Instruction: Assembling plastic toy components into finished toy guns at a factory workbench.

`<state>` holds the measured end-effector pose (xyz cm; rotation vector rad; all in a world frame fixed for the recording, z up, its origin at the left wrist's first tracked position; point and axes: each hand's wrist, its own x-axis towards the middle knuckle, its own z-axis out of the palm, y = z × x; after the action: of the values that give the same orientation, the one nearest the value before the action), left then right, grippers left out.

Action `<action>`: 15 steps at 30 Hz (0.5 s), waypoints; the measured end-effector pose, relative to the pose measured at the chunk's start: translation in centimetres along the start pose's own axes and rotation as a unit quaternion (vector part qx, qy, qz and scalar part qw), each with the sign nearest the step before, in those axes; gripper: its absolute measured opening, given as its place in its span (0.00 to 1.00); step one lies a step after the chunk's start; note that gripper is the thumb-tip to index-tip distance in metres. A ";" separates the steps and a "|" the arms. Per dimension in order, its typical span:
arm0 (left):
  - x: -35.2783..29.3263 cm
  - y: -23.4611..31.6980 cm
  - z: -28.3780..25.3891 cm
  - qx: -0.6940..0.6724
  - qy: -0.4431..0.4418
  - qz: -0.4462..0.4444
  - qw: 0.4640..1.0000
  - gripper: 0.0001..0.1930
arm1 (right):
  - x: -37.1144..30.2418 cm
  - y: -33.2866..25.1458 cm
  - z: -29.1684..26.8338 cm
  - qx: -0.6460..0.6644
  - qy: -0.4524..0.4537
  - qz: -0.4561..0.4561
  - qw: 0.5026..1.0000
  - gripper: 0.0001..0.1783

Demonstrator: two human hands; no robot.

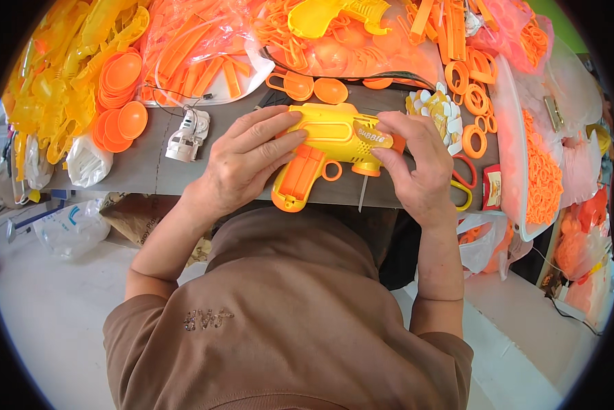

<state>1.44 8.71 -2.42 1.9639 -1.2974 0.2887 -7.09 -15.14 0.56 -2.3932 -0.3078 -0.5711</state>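
A yellow toy bubble gun (331, 137) with an orange grip and trigger lies on its side at the table's near edge, its front end toward the right. My left hand (242, 160) holds its rear, fingers stretched flat across the upper side. At the front end, the thumb and fingers of my right hand (416, 160) close around the muzzle, beside a small gold printed label (374, 135) on the yellow body. An orange piece shows partly under the right fingers. Just right of that hand is a heap of gold and white labels (435, 113).
Orange rings (474, 141), scissors with red and yellow handles (463, 184) and a bin of small orange parts (526, 229) stand right. On the left are a white motor unit (187, 135), orange discs (132, 121) and yellow shells (54, 116). Orange spoon-shaped parts (331, 90) lie behind the gun.
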 end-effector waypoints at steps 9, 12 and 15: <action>-0.2 -0.1 0.3 0.021 0.016 0.018 0.999 0.16 | 1.2 -0.2 0.1 -0.021 -0.013 -0.028 0.999 0.24; -0.3 -0.2 0.4 0.018 0.020 0.022 0.999 0.16 | 1.5 -0.5 0.3 0.010 -0.040 -0.035 0.999 0.25; -0.5 -0.4 0.6 0.020 0.026 0.026 0.999 0.16 | 1.4 -0.8 1.2 0.034 -0.042 -0.025 0.998 0.26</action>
<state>1.44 8.71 -3.24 1.9445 -1.3205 0.3902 -5.73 -13.64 0.82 -2.3526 -0.4191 -0.4754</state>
